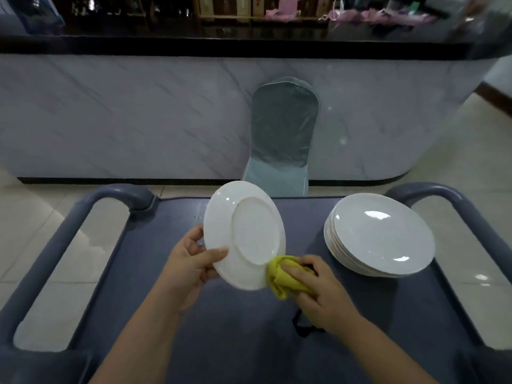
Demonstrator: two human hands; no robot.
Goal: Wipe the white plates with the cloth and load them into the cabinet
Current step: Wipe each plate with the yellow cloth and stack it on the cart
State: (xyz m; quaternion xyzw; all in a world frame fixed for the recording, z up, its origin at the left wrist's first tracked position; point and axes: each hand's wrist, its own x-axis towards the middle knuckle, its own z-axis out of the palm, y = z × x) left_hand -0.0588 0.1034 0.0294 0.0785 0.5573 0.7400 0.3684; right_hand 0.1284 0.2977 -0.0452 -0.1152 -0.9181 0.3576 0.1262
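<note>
My left hand [191, 266] grips a white plate [245, 234] by its lower left rim, thumb across the underside. The plate is tilted up above the cart with its bottom facing me. My right hand [318, 292] holds a bunched yellow cloth [279, 278] and presses it against the plate's lower right edge. A stack of several white plates [379, 235] sits on the right side of the blue-grey cart top [235, 328]. No cabinet is in view.
The cart has rounded grey handles at left [69, 231] and right [465, 209]. A covered chair [282, 139] stands just beyond the cart against a marble-faced counter [138, 112]. Pale tiled floor [27, 217] lies on both sides.
</note>
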